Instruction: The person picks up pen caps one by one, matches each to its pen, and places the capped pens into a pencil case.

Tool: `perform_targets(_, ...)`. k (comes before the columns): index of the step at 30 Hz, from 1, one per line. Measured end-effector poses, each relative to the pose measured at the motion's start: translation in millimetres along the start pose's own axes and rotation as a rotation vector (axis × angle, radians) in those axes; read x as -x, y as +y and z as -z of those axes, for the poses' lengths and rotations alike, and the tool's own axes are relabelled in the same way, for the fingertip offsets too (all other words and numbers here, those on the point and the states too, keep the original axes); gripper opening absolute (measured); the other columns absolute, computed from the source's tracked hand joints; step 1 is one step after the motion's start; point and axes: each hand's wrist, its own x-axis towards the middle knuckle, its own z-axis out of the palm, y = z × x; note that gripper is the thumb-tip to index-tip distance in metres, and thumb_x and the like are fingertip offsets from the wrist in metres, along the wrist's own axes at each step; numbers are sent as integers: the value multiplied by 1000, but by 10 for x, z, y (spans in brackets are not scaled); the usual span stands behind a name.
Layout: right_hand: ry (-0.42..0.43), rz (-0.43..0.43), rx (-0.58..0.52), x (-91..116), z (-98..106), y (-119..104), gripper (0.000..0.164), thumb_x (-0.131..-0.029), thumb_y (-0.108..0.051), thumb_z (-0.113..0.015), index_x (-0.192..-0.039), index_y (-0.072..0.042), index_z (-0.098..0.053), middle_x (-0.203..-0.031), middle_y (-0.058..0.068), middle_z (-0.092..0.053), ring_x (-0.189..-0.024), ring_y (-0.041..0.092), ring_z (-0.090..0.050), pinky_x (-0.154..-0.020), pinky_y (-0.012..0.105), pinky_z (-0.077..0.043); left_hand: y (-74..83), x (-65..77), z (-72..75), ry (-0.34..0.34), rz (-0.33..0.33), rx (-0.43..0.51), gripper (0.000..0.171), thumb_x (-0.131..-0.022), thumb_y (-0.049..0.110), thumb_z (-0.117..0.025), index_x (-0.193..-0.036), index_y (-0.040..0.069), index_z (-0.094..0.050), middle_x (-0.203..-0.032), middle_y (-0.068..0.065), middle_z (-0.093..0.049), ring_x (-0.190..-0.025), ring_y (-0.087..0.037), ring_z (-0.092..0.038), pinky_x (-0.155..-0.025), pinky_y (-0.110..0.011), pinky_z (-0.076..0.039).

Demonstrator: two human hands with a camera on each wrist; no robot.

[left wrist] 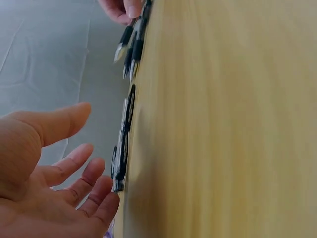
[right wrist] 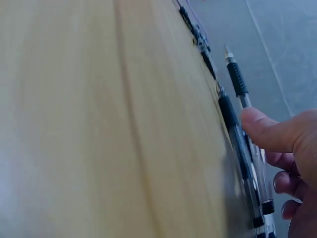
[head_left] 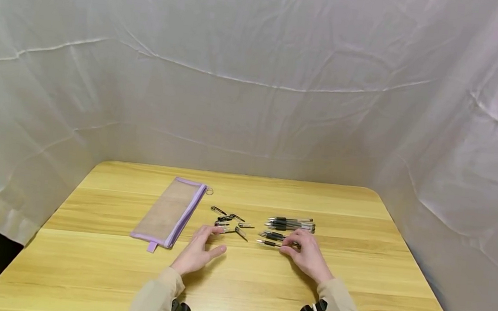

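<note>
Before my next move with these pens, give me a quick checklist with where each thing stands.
1. Pen secure in the right hand: looks ok, pinched between thumb and fingers.
2. Held pen capped: not ok, its writing tip is bare.
3. Left hand free: ok, it holds nothing.
4. Loose caps near the left hand: ok, scattered by its fingertips.
5. Lavender-edged pouch open for filling: cannot tell from these views.
</note>
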Motion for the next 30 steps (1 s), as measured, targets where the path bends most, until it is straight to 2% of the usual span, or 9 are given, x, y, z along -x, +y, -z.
perform_targets(3, 9, -30, -66, 21, -6, -69, 13, -79, -10, -83, -86, -16, -75, -92, -2, -74, -91, 17, -66, -90, 35, -54, 5, -48, -71, 3, -41, 59, 47, -91, 16, -72, -134, 3, -57, -131, -18, -59, -122, -39, -57, -109, -60, -42)
perform_targets(7, 24, -106, -195, 44, -12, -140, 11, -82, -4, -79, -90, -12, -76, -91, 3, -77, -82, 12, -70, -78, 24, -59, 15, -134, -164, -8, -90, 132, 46, -91, 7, -72, -132, -2, -57, -130, -22, -61, -114, -38, -62, -103, -51, -51)
perform_targets(10, 42, -163, -269, 58, -21, -150, 11, -83, -2, -79, -90, -11, -76, -90, 5, -77, -79, 8, -70, -76, 21, -58, 24, -193, -217, -7, -80, 136, 45, -90, 4, -72, -132, -2, -58, -128, -22, -63, -108, -33, -63, -92, -36, -55)
perform_targets(14, 59, -194, -302, 73, -41, -105, 12, -83, -3, -79, -90, -12, -77, -91, 5, -78, -81, 7, -70, -77, 21, -58, 47, -264, -267, 17, -39, 133, 44, -88, 1, -72, -130, 0, -61, -122, -20, -66, -97, -24, -61, -80, -22, -50)
perform_targets(21, 69, -180, -302, 100, -40, -74, 12, -82, -5, -80, -91, -13, -79, -94, 6, -78, -85, 11, -72, -79, 22, -58, 54, -369, -340, 48, -21, 116, 39, -88, 2, -72, -127, 2, -65, -108, -19, -69, -81, -11, -54, -71, -19, -45)
perform_targets(26, 59, -180, -311, 118, -41, -63, 12, -82, -5, -81, -91, -13, -79, -94, 6, -78, -83, 5, -69, -78, 20, -57, 51, -425, -383, 42, -34, 93, 41, -87, -1, -72, -127, 2, -66, -91, -14, -65, -75, -11, -51, -67, -20, -42)
perform_targets(30, 57, -177, -317, 120, -48, -41, 12, -82, -5, -80, -91, -12, -79, -93, 6, -78, -83, 2, -68, -77, 20, -57, 50, -450, -403, 57, -63, 65, 40, -85, -4, -72, -124, 2, -67, -90, -13, -65, -74, -10, -51, -67, -20, -41)
